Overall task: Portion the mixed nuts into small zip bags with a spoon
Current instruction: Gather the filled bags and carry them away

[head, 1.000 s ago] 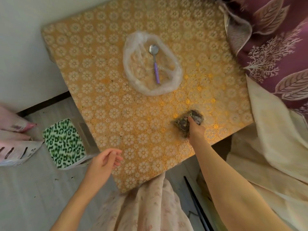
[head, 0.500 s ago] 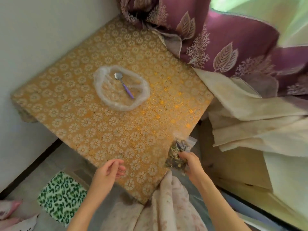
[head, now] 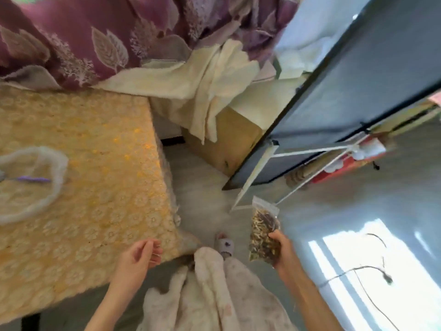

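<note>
Right hand point(head: 282, 249) grasps the filled zip bag point(head: 263, 231), long axis toward 12 o'clock, off the table point(head: 100, 130); left hand point(head: 137, 258) is released.

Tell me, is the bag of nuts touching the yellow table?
Apart. The head view shows the right hand holding the bag of nuts over the floor, with bare floor between it and the yellow table.

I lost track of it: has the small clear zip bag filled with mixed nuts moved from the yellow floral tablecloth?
Yes. The small clear zip bag of nuts, gripped by the right hand, is now off the yellow floral tablecloth, past its right edge, above the floor.
</note>
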{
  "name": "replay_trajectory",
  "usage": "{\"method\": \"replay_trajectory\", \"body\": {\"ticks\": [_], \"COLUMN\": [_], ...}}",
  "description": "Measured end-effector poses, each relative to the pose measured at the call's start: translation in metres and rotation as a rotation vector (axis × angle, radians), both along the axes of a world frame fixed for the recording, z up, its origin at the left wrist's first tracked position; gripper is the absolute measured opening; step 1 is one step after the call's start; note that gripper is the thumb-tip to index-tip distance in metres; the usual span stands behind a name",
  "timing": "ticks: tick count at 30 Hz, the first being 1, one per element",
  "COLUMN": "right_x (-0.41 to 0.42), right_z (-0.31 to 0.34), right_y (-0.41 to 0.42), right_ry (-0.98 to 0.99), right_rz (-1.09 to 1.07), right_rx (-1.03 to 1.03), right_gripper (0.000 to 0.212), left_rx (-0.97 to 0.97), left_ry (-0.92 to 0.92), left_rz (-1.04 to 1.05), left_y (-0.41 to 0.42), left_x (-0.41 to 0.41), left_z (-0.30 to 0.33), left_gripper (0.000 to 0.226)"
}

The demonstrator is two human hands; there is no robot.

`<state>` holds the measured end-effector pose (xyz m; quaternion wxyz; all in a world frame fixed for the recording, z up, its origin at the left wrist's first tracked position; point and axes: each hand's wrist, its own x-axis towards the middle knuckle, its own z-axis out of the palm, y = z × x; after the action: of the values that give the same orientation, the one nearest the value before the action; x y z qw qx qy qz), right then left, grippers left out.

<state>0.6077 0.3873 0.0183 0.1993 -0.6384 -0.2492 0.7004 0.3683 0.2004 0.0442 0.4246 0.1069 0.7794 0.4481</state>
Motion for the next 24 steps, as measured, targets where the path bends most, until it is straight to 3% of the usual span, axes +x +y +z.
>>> {"method": "replay_trajectory", "body": {"ticks": [11, 16, 20, 24], "right_x": [0.162, 0.245, 0.315, 0.371], "right_z": [0.014, 0.022, 0.02, 0.024], "right_y": [-0.05, -0.057, -0.057, -0.054], "right_ry": [0.434, 0.62, 0.657, 0.509], "right_rz": [-0.677, -0.76, -0.816, -0.858], "right_rx": [-0.085, -0.107, -0.048, -0.027], "right_gripper": [0.032, 0.077, 0.069, 0.051], "left_rx": [0.089, 0.095, 0.091, 0.116], "left_ry": [0.03, 0.087, 0.111, 0.091], "left_rz": [-0.531, -0.7, -0.828, -0.862], "left_y": [0.09, 0.129, 0.157, 0.185], "left_x": [0.108, 0.187, 0.27, 0.344], "left_z": [0.004, 0.005, 0.005, 0.013], "left_gripper": [0.024, 0.024, 0.023, 0.025]}}
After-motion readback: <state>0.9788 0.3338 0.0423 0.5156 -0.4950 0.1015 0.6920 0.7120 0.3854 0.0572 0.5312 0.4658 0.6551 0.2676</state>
